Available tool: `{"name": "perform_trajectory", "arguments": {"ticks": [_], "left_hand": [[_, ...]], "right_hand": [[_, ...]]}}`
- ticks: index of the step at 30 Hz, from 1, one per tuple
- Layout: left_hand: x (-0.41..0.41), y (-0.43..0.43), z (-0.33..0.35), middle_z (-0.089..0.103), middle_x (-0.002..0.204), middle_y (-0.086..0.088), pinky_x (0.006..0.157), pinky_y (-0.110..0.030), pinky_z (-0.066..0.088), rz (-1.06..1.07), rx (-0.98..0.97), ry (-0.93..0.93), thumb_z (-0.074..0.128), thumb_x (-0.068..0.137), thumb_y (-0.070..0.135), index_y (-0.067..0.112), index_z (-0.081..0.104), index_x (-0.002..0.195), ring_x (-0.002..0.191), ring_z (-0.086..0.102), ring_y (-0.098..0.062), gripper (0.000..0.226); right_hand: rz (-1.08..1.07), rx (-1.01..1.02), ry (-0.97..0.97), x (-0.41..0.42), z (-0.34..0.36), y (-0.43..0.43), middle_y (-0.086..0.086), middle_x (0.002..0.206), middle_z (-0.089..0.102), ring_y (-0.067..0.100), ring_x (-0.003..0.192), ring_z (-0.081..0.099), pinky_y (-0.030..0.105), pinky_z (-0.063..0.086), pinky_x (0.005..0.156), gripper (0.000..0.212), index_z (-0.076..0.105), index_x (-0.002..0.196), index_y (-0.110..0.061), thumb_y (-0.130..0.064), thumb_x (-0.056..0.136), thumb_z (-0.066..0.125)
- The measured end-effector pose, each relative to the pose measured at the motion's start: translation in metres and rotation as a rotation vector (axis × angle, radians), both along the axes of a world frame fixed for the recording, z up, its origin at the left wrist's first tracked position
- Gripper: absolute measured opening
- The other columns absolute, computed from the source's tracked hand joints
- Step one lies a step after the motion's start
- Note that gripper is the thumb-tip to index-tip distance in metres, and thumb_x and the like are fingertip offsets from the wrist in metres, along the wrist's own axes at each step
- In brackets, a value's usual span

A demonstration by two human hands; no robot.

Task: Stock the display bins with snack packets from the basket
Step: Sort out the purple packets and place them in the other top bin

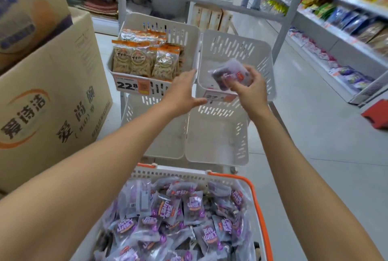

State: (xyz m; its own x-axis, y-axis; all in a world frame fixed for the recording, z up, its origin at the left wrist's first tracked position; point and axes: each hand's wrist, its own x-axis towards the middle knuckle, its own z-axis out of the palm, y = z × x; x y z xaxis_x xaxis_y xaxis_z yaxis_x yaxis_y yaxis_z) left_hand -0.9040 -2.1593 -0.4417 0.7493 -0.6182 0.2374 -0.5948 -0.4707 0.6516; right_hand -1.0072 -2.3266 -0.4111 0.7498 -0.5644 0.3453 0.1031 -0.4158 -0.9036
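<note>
Right hand [248, 90], fingers closed on glossy, crinkled purple snack packets [231, 75], poised over the front edge of the slotted white plastic upper right bin [260, 54]. Left hand [182, 92] flat, fingers spread and holding nothing, at the divide between that bin and the upper left bin [184, 33] of tan packets. More purple packets heaped in the orange-rimmed basket [260, 208] below. Printed cardboard box [54, 96] crowding the left.
</note>
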Motion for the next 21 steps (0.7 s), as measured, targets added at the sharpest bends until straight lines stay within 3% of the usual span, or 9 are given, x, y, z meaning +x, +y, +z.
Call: {"name": "perform_trajectory", "arguments": {"ticks": [3, 5, 8, 12, 17, 21], "left_hand": [[0.029, -0.026, 0.006, 0.036, 0.155, -0.009, 0.116, -0.041, 0.03, -0.015, 0.045, -0.049, 0.079, 0.076, 0.047, 0.013, 0.025, 0.154, 0.141, 0.034, -0.027, 0.1], [0.044, -0.039, 0.003, 0.034, 0.155, -0.01, 0.114, -0.039, 0.029, -0.018, 0.084, -0.066, 0.078, 0.077, 0.049, 0.012, 0.024, 0.154, 0.142, 0.033, -0.028, 0.101], [0.064, -0.052, -0.011, 0.034, 0.154, -0.012, 0.113, -0.04, 0.032, -0.03, 0.129, -0.064, 0.076, 0.077, 0.053, 0.011, 0.022, 0.153, 0.14, 0.033, -0.03, 0.102], [0.081, -0.055, -0.029, 0.043, 0.149, -0.006, 0.099, -0.042, 0.047, -0.039, 0.135, -0.056, 0.076, 0.073, 0.062, 0.017, 0.018, 0.154, 0.131, 0.046, -0.027, 0.109], [0.08, -0.054, -0.03, 0.045, 0.15, -0.006, 0.094, -0.039, 0.05, -0.035, 0.108, -0.029, 0.077, 0.071, 0.062, 0.019, 0.012, 0.155, 0.129, 0.051, -0.026, 0.116], [0.071, -0.051, -0.021, 0.04, 0.153, -0.006, 0.105, -0.039, 0.044, -0.033, 0.131, -0.012, 0.076, 0.075, 0.059, 0.015, 0.017, 0.155, 0.136, 0.043, -0.025, 0.109]], "right_hand": [[-0.064, -0.065, 0.03, 0.045, 0.005, -0.037, -0.011, 0.099, 0.064, 0.001, 0.087, 0.064, 0.013, 0.05, 0.074, 0.034, 0.059, 0.104, -0.024, -0.02, 0.079, 0.082], [-0.084, -0.14, 0.095, 0.076, 0.0, -0.057, -0.004, 0.104, 0.064, 0.012, 0.094, 0.063, 0.018, 0.05, 0.078, 0.038, 0.058, 0.109, -0.021, -0.02, 0.079, 0.081], [-0.016, -0.235, 0.279, 0.113, -0.019, -0.077, -0.006, 0.102, 0.063, 0.01, 0.089, 0.062, 0.013, 0.047, 0.073, 0.044, 0.059, 0.112, -0.018, -0.019, 0.075, 0.084], [0.352, -0.044, 0.664, 0.129, -0.045, -0.087, 0.002, 0.12, 0.066, 0.021, 0.112, 0.063, 0.039, 0.05, 0.101, 0.045, 0.063, 0.122, -0.021, -0.038, 0.083, 0.076], [0.325, -0.19, 0.595, 0.134, -0.052, -0.083, 0.001, 0.122, 0.061, 0.016, 0.111, 0.057, 0.024, 0.043, 0.092, 0.027, 0.061, 0.115, -0.025, -0.02, 0.09, 0.069], [0.26, -0.295, 0.59, 0.127, -0.046, -0.072, 0.001, 0.131, 0.059, 0.017, 0.121, 0.053, 0.035, 0.041, 0.106, 0.037, 0.062, 0.123, -0.025, -0.02, 0.087, 0.07]]}}
